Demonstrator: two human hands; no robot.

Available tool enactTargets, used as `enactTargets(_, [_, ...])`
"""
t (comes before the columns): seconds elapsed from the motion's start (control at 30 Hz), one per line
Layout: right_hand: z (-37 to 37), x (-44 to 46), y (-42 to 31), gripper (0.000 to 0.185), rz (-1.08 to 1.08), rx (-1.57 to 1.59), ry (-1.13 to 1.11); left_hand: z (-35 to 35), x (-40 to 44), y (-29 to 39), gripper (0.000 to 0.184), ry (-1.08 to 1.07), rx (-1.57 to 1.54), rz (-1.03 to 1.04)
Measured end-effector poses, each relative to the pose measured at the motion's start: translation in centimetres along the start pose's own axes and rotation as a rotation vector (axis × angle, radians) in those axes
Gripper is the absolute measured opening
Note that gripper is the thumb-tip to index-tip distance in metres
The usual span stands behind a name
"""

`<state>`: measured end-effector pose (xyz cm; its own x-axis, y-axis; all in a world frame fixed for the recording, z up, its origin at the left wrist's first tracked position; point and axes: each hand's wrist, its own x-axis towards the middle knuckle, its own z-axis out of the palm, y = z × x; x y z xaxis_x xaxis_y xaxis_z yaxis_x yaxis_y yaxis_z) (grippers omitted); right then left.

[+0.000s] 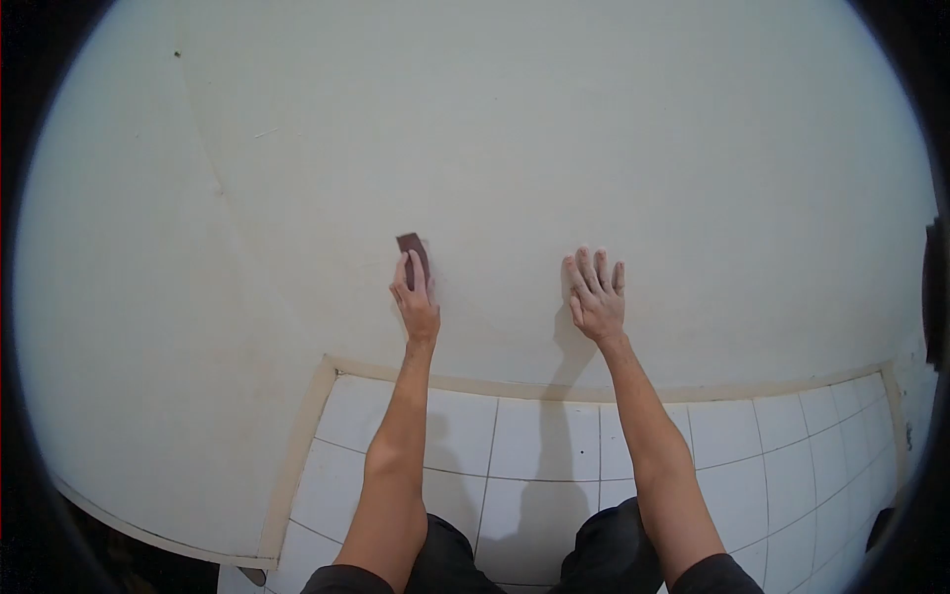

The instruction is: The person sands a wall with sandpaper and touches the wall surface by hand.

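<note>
My left hand [418, 300] presses a dark brown piece of sandpaper [409, 242] against the pale wall [495, 178]. Fingers lie over the sandpaper, and its upper end sticks out past the fingertips. Off to the right, my right hand [598, 300] rests with spread fingers on or very close to the same wall, holding nothing. Whitish dust coats the fingers of that hand.
Below the wall runs a beige trim strip [505, 390], bordering white tiles [524, 426]. A small dark hole or fixing [177, 53] marks the wall's upper left. Something dark [934, 297] stands at the right edge. My knees are at the bottom.
</note>
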<state>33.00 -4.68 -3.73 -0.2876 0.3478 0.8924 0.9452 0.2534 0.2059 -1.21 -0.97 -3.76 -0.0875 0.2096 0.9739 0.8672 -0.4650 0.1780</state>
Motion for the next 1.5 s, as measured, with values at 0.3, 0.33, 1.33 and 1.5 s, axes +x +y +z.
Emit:
enactTargets(0.3, [-0.1, -0.1, 0.1, 0.063, 0.014, 0.025, -0.004, -0.7, 7.3, 3.6, 0.060, 0.109, 0.086, 0.018])
enactTargets(0.33, [-0.1, -0.1, 0.1, 0.063, 0.013, 0.018, -0.002, -1.3, 7.7, 3.7, 0.059, 0.154, 0.036, -0.044])
enactTargets(1.33, [0.2, -0.3, -0.1, 0.063, -0.005, -0.016, 0.031, -1.8, 6.4, 1.6, 0.063, 0.068, 0.098, 0.071])
enactTargets(1.5, [0.2, -0.3, -0.1, 0.063, -0.002, 0.010, 0.016, -0.8, 1.8, -1.2, 0.066, 0.131, 0.003, -0.078])
